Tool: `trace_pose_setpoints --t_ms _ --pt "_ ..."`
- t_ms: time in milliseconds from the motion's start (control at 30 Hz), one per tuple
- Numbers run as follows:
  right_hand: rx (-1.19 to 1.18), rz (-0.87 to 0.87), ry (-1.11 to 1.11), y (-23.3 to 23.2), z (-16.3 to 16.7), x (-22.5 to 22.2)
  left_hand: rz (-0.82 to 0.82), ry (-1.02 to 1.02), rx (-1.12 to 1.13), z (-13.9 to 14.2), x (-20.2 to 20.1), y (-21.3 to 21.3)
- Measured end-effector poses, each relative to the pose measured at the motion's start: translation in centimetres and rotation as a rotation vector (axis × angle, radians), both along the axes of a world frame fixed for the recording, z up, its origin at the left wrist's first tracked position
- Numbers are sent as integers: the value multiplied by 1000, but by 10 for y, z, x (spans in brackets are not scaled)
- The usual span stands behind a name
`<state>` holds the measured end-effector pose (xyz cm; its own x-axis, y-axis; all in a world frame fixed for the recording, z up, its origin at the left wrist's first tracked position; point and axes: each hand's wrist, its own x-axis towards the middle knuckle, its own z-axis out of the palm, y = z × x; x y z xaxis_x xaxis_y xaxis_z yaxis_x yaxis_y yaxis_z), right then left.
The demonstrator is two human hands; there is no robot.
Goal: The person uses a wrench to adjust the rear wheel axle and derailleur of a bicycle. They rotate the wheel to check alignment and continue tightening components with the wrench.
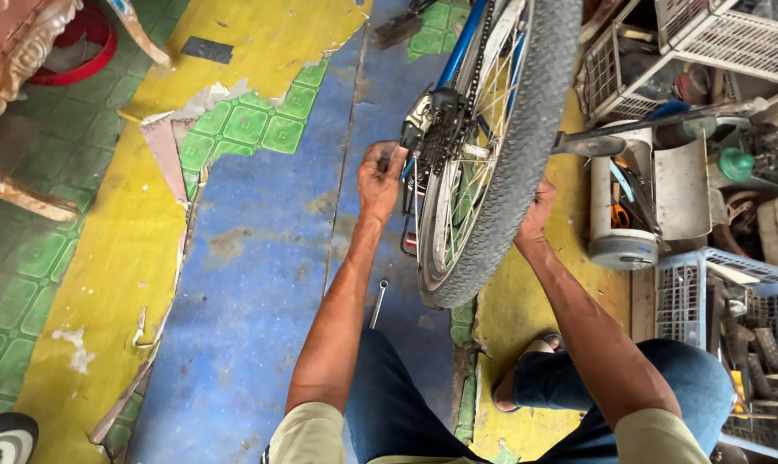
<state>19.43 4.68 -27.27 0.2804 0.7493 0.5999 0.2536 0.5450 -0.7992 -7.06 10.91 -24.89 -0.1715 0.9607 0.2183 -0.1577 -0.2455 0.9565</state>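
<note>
Rear bicycle wheel (492,146) service.
Left hand (380,176) pinches the derailleur (419,129) at 9 o'clock; right hand (537,210), released, braces the tyre (513,172) at 4 o'clock.

Khaki short sleeves, blue jeans, sandal (526,371)

Wrench (378,302) on floor (252,258) — left of wheel (492,172)
</note>
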Motion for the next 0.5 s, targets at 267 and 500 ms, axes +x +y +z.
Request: trace_pose_setpoints --t_ms 267,500 --pt "-401 401 611 -4 -19 11 -60 76 -113 -4 -5 0" --pt "-532 581 784 -8 -22 28 -142 173 -220 -2 -7 -3"
